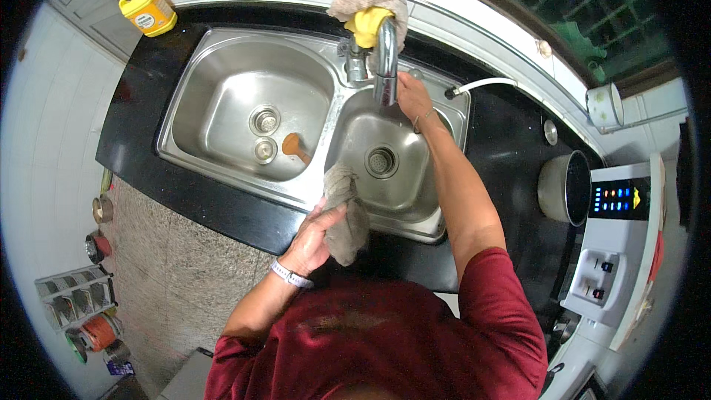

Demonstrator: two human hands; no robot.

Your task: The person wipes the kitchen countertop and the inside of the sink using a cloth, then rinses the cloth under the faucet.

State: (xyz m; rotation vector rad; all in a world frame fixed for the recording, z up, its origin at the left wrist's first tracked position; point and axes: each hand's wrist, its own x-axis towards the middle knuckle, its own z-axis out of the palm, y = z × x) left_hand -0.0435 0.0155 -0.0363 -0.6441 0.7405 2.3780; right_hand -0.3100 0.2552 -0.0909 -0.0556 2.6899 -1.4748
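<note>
My left hand (315,233) grips a grey-brown cloth (346,211) that hangs over the front rim of the right basin. My right hand (412,96) reaches up to the chrome faucet (385,59) and touches its spout near the outlet, fingers curled against it. The steel double sink (222,167) lies below both hands. A brown wooden-handled thing (295,147) lies in the left basin near the drain.
A yellow glove and a beige rag (370,7) are draped over the faucet base. A yellow bottle (148,9) stands at the counter's far left. A steel pot (564,187) and a white appliance (618,241) sit at the right. Jars line the floor at left.
</note>
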